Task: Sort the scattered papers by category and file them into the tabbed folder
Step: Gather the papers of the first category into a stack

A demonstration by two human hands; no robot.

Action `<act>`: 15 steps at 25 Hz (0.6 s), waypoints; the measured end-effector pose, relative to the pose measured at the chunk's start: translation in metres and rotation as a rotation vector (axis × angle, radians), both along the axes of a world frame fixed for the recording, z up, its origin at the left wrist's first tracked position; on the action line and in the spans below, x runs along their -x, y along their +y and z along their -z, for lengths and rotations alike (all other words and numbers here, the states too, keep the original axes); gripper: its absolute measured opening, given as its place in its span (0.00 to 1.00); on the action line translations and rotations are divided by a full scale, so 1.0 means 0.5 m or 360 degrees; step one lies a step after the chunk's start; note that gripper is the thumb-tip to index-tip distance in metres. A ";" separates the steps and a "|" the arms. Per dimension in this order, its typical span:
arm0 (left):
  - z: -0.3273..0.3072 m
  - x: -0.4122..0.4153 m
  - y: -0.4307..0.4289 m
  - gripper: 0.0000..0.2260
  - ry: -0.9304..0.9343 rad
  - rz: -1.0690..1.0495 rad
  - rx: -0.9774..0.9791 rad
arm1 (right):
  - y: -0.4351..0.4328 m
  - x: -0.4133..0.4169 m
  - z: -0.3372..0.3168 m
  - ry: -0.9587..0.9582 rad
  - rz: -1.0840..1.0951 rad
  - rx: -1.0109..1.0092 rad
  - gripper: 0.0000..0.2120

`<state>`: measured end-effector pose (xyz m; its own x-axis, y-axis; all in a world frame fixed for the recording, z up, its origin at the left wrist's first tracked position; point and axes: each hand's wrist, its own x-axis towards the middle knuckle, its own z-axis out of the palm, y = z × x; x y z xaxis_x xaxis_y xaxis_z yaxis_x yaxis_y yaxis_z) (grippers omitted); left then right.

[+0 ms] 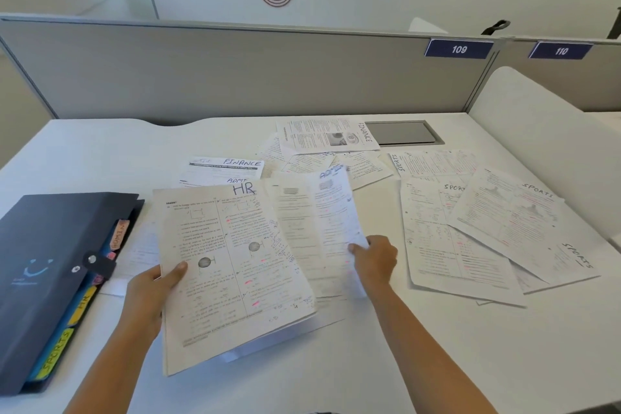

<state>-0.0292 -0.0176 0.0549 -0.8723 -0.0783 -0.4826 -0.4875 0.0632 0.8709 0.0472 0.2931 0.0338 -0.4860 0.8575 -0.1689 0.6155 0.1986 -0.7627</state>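
My left hand (153, 292) grips the left edge of a thin stack of papers (232, 272) whose top sheet is marked HR, lifted a little off the desk. My right hand (376, 260) pinches the lower edge of a sheet marked ADMIN (336, 208), which curls upward. The dark tabbed folder (43, 272) lies shut at the left, with ADMIN, HR and SPORTS tabs showing along its right side. Several SPORTS sheets (497, 235) overlap at the right. FINANCE sheets (327, 134) lie further back, another FINANCE sheet (225, 171) near the middle.
The white desk (403, 363) ends at a grey partition (235, 77) behind the papers. A grey cable hatch (401, 133) is set in the desk at the back. A white divider panel (544, 131) rises at the right edge.
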 end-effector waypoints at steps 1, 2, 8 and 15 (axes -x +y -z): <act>0.000 0.001 -0.006 0.04 -0.0004 -0.0015 -0.0001 | 0.020 -0.011 -0.003 0.0021 0.0074 0.0005 0.13; 0.000 0.001 -0.010 0.05 -0.0005 -0.0029 -0.0008 | 0.042 -0.023 -0.004 0.0015 0.0145 0.0008 0.14; -0.001 -0.002 0.002 0.07 -0.0013 -0.0010 -0.0040 | 0.187 -0.097 -0.021 -0.0030 0.0433 -0.0147 0.15; 0.000 0.001 0.033 0.08 0.0034 0.0076 -0.0028 | 0.193 -0.099 -0.005 -0.0069 0.0460 -0.0576 0.26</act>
<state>-0.0296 -0.0011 0.0548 -0.8850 -0.0278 -0.4647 -0.4655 0.0707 0.8822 0.0966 0.3898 0.0362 -0.2173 0.9643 0.1511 0.7148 0.2626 -0.6482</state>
